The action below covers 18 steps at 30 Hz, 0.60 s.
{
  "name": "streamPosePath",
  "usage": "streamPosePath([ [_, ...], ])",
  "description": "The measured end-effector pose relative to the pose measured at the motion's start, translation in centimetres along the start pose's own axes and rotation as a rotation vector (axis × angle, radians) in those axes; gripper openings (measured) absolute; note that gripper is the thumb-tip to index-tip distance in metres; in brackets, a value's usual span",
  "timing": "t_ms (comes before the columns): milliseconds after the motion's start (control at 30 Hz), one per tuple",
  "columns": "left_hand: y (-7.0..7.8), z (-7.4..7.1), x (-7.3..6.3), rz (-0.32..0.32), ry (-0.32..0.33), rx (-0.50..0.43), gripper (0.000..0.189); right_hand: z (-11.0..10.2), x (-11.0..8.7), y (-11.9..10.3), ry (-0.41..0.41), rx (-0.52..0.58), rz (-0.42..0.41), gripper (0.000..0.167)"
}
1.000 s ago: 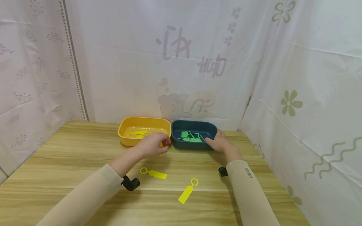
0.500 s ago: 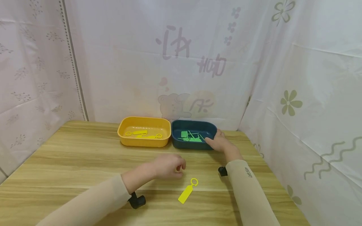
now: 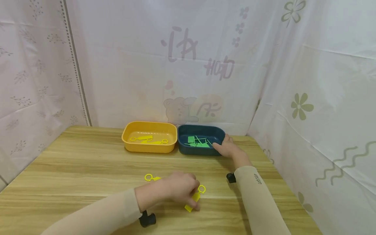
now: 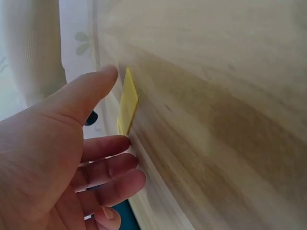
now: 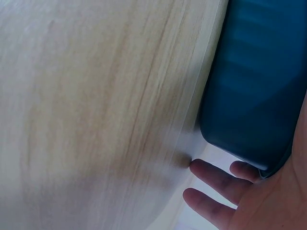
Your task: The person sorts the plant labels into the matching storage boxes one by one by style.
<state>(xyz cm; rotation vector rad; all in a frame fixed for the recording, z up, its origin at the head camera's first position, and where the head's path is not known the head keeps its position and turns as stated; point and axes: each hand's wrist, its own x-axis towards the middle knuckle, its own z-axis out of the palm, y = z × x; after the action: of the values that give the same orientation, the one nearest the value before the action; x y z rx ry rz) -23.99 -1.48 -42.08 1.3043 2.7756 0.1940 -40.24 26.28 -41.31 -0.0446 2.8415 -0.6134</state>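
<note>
A yellow ring-ended tag [image 3: 196, 197] lies flat on the wooden table. My left hand [image 3: 180, 187] is over it, thumb and fingers spread either side; the left wrist view shows the tag [image 4: 128, 103] between thumb and fingertips, not pinched. A second yellow tag [image 3: 149, 177] is partly hidden behind that hand. At the back right, my right hand [image 3: 230, 148] holds the right end of a dark blue bin [image 3: 188, 151], thumb over its front rim. In the right wrist view, some fingers reach past the corner of the bin [image 5: 254, 96].
Green tags [image 3: 202, 144] lie inside the blue bin. A yellow-orange bin [image 3: 149, 148] stands against its left side, with yellow tags [image 3: 144, 138] in it. A printed white curtain [image 3: 132, 81] hangs behind the table and along both sides.
My left hand has moved from the yellow-orange bin toward the front right, down to the tag. Another yellow tag shows in that bin since a second ago. The right hand stays put.
</note>
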Motion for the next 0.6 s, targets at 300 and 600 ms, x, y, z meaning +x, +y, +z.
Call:
streamPosePath([
  [300, 0.28, -0.21, -0.20, -0.019, -0.028, -0.022, 0.029, -0.06, 0.13, -0.06, -0.003, -0.005, 0.002, 0.111],
  [600, 0.01, -0.24, -0.02, -0.008, -0.049, -0.047, 0.019, -0.01, 0.04, -0.04, 0.001, -0.016, 0.001, 0.112],
])
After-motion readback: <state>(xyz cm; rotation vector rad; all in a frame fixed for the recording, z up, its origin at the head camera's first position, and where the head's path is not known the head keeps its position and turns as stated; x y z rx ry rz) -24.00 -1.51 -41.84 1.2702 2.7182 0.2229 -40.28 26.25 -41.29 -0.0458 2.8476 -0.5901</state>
